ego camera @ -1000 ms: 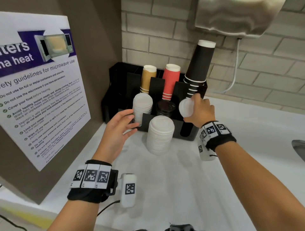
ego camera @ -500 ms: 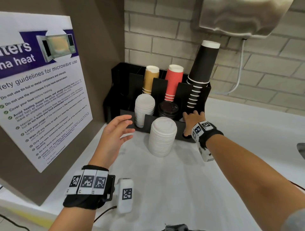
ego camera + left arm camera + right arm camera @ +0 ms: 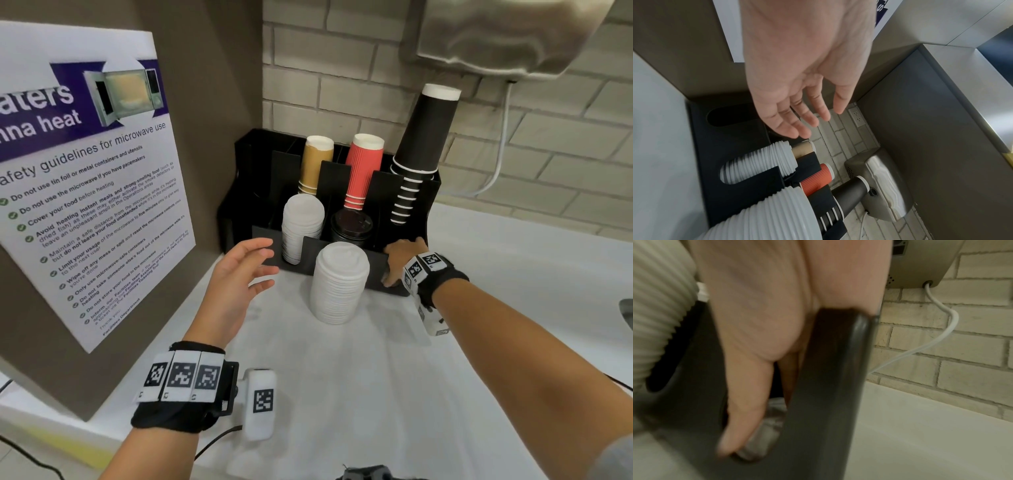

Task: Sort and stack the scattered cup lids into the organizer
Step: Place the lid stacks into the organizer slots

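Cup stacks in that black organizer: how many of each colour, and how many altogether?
Tan cup stack: 1
Red cup stack: 1
Black cup stack: 1
Total: 3 stacks. Single cups inside each stack cannot be counted.

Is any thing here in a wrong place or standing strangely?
Yes. One tall stack of white lids stands on the counter before the organizer, not in a slot. The black cup stack leans right.
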{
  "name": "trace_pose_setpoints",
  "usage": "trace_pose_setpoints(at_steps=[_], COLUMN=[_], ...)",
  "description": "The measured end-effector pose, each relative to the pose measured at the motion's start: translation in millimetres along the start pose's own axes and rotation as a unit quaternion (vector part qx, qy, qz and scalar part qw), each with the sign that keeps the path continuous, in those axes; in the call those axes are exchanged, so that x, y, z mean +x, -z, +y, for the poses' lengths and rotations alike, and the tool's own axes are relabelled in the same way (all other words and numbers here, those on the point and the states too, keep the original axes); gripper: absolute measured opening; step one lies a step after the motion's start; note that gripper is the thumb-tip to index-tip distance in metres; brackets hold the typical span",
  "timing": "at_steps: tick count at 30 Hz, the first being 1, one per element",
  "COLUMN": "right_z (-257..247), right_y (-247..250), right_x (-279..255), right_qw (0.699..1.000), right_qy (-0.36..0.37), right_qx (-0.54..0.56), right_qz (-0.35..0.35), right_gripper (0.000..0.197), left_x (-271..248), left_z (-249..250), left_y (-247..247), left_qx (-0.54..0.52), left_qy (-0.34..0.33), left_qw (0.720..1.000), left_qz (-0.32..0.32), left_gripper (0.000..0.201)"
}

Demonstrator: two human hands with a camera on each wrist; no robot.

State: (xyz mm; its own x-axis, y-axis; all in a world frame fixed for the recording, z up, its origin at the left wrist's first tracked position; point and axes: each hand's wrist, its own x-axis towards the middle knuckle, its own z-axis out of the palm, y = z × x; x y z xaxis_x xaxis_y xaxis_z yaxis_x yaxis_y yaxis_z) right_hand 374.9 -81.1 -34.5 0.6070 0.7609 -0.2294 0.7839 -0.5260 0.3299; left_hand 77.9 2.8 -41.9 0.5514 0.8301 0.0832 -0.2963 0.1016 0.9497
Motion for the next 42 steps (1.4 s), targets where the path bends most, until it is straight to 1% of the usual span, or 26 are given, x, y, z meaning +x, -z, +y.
trace_pose_setpoints(at_steps=[1,3,4,5,6,7,8,9,10,11,12,13,14,16,19,25,28,32,33,35,38,39,40,42], right_z=[-1,0,0,1,3,3,0,-6,-15,-24,-33,-41,-47,-54,-61,-67,-65,-61,-61,-64,-69,-71,-73,-75], right_y=[1,6,10,14,18,22,26,30,33,34,34,32,30,24,19,15,17,26,30,38,50,53,54,55], right_x=[-1,-5,-8,-10,-13,-17,-25,-34,-44,-52,-58,-63,-65,-67,-65,-60,-62,-71,-74,-83,-98,-103,-109,-118], right_qw=[1.0,1.0,0.999,0.995,0.981,0.95,0.906,0.865,0.845,0.844,0.857,0.872,0.883,0.895,0.901,0.898,0.89,0.86,0.851,0.828,0.785,0.772,0.758,0.732], right_qy=[0.0,-0.012,-0.022,-0.028,-0.026,-0.011,0.02,0.058,0.1,0.139,0.162,0.169,0.167,0.144,0.122,0.124,0.121,0.127,0.135,0.153,0.179,0.186,0.194,0.211], right_qx=[0.001,0.015,0.041,0.09,0.162,0.247,0.327,0.393,0.434,0.452,0.45,0.434,0.416,0.394,0.377,0.378,0.396,0.431,0.439,0.463,0.521,0.542,0.563,0.602], right_qz=[-0.012,-0.017,0.001,0.041,0.107,0.189,0.269,0.307,0.297,0.253,0.195,0.15,0.135,0.15,0.176,0.186,0.192,0.24,0.254,0.276,0.283,0.275,0.264,0.237], right_gripper=[0.053,0.045,0.039,0.035,0.036,0.035,0.032,0.028,0.03,0.04,0.054,0.066,0.073,0.078,0.079,0.072,0.07,0.066,0.066,0.064,0.06,0.059,0.058,0.053], left_x=[0,-1,-1,-2,-2,-2,-2,-3,-3,-3,-3,-3,-3,-4,-6,-8,-8,-8,-8,-8,-7,-6,-6,-5], left_z=[0,0,1,1,1,0,0,-1,-2,-4,-5,-5,-6,-7,-8,-9,-9,-12,-13,-16,-18,-18,-19,-19], left_y=[0,0,0,1,2,2,2,1,0,-1,-3,-4,-5,-8,-9,-10,-10,-15,-18,-24,-32,-33,-34,-35], left_qx=[0.0,0.0,-0.001,-0.002,-0.003,-0.003,-0.003,-0.003,-0.001,0.001,0.003,0.004,0.005,0.004,0.001,-0.004,-0.004,0.016,0.032,0.069,0.077,0.068,0.057,0.049], left_qy=[0.0,0.002,0.002,0.003,0.004,0.005,0.007,0.009,0.012,0.014,0.016,0.018,0.019,0.021,0.024,0.027,0.025,0.009,0.003,-0.008,-0.012,-0.015,-0.021,-0.043], left_qw=[1.0,1.0,1.0,1.0,1.0,1.0,1.0,1.0,1.0,1.0,1.0,1.0,1.0,1.0,1.0,0.999,0.999,0.999,0.998,0.995,0.992,0.991,0.99,0.987], left_qz=[-0.001,-0.001,0.001,0.002,0.003,0.003,0.004,0.004,0.003,0.001,-0.002,-0.004,-0.006,-0.012,-0.019,-0.023,-0.025,-0.04,-0.048,-0.066,-0.1,-0.112,-0.125,-0.145], left_gripper=[0.023,0.023,0.023,0.023,0.023,0.023,0.023,0.023,0.023,0.022,0.021,0.021,0.021,0.022,0.021,0.021,0.02,0.019,0.021,0.037,0.086,0.098,0.103,0.103])
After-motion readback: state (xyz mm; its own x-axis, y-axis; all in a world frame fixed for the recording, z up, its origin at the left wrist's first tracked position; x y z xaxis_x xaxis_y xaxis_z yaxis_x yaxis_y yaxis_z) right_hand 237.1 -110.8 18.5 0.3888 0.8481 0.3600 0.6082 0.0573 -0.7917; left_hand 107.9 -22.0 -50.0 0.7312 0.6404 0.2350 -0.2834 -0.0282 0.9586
